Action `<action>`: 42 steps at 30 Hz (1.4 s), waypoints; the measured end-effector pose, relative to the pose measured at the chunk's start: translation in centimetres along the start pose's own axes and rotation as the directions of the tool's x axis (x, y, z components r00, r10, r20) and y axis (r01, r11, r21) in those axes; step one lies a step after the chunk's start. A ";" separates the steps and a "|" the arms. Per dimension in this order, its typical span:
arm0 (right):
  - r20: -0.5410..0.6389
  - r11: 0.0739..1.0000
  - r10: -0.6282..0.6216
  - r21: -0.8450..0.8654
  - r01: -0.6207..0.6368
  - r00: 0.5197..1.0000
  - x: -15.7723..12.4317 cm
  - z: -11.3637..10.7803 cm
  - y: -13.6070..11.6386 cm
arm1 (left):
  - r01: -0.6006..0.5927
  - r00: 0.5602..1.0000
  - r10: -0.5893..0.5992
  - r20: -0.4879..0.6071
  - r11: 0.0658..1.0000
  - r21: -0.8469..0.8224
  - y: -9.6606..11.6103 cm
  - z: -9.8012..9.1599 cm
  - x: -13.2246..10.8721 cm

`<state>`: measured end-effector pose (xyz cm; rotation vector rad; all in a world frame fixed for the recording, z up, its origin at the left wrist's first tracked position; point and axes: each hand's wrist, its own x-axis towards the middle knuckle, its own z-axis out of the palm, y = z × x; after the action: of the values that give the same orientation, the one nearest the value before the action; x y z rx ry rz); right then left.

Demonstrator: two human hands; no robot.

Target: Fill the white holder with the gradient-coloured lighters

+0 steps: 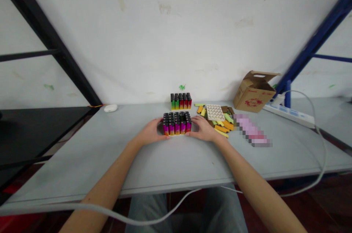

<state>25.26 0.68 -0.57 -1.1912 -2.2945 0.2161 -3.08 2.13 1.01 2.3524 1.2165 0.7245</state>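
the left hand [150,133] and the right hand [202,129] sit at either end of a tight block of disposable lighters [177,123], which stand upright in rows with black tops and bodies fading from magenta to yellow. the grip is closed on the block from both ends, with the fingers against its short sides, and the block stands on a grey folding table [82,167], near the back edge and in front of the person. an even squeeze with the hands low on the bodies looks like the best hold here, since upright lighters tip easily and pressure up high could splay the rows (a stray one would likely slip out at a corner first). a second block of lighters [180,101] stands just behind, close to the wall, apart from the first and untouched. right of the right hand, a white perforated tray [215,112] rests on a loose heap of yellow, orange, green and brown sticks [227,124], and beside them lies a pixelated pink object [251,130] that cannot be made out. further right are a cardboard box [255,91] with its flaps open and a white power strip [288,113], its grey cable [323,152] looping off the table edge, while a small white oval object [110,108] lies far off to the left at the back
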 end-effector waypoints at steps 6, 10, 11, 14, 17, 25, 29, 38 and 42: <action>-0.041 1.000 0.021 -0.011 -0.022 0.999 0.2 0.9 -1.9 | 0.062 0.998 -0.061 -0.016 0.994 0.091 -1.1 -1.1 -0.3; -0.038 1.000 0.013 0.002 -0.013 0.999 0.3 1.2 -2.3 | 0.065 0.998 -0.064 -0.018 0.995 0.080 -1.3 -1.3 -0.4; -0.042 1.000 0.019 0.002 -0.019 0.999 0.2 1.3 -2.3 | 0.069 0.998 -0.068 -0.016 0.994 0.087 -1.2 -1.3 -0.5; -0.049 0.999 0.049 -0.009 -0.050 0.998 0.2 1.4 -2.3 | 0.077 0.997 -0.077 -0.002 0.990 0.120 -1.0 -1.2 -0.8; -0.050 0.996 0.082 -0.038 -0.084 0.995 0.1 1.5 -2.4 | 0.049 0.999 -0.048 -0.007 0.991 0.127 -0.9 -1.1 -1.2; -0.037 0.981 0.168 -0.089 -0.171 0.985 0.7 2.4 -3.1 | 0.078 0.997 -0.073 -0.030 0.959 0.271 -0.9 0.5 -1.4; -0.026 0.977 0.174 -0.118 -0.176 0.984 1.4 2.7 -3.6 | 0.103 0.994 -0.085 -0.066 0.936 0.337 -0.9 0.8 -1.3; -0.017 0.921 0.352 -0.172 -0.349 0.936 4.4 4.1 -6.0 | 0.269 0.961 -0.216 -0.170 0.872 0.409 -3.6 -0.4 -1.0; -0.062 0.902 0.387 -0.181 -0.392 0.920 5.0 4.4 -6.4 | 0.326 0.941 -0.255 -0.223 0.862 0.388 -3.7 -0.5 -0.9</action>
<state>16.05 1.29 0.10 -1.7406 -2.0683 0.1267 -6.15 3.48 -0.93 2.3785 1.9207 0.6073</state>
